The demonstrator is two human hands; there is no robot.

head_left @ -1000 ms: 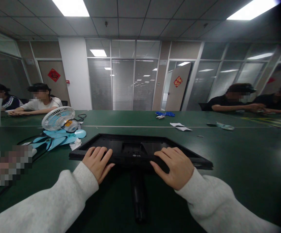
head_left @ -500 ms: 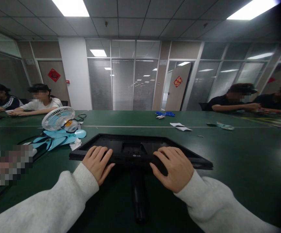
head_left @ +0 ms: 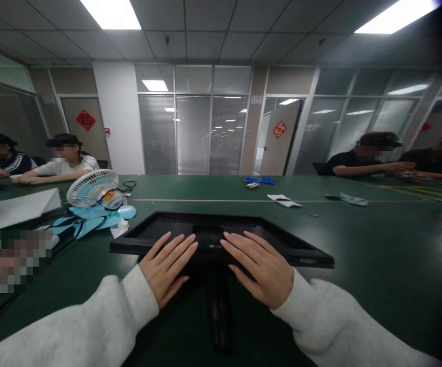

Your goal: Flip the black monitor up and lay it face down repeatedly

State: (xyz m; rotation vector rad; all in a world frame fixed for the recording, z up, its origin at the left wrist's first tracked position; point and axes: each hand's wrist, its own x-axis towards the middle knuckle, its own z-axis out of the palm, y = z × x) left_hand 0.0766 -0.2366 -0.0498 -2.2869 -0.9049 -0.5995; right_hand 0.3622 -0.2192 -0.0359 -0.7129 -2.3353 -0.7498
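A black LG monitor [head_left: 282, 242] lies face down on the green table [head_left: 377, 255], its black stand neck [head_left: 218, 311] sticking out toward me. My left hand [head_left: 169, 265] rests flat on the near edge of the monitor's back, fingers stretched out and together. My right hand [head_left: 257, 265] lies flat beside it, fingers stretched toward the middle of the back panel. Both hands sit close together near the stand mount and hold nothing.
A small white desk fan [head_left: 93, 187] stands over loose light-blue fan parts [head_left: 91, 219] at the left. A white sheet [head_left: 14, 209] lies further left. Paper scraps [head_left: 284, 200] and blue items [head_left: 259, 179] lie farther back. People sit along both far sides.
Both hands slid inward from the monitor's outer near edge toward its middle, and their fingers straightened out flat. A white sheet has come into view at the left.
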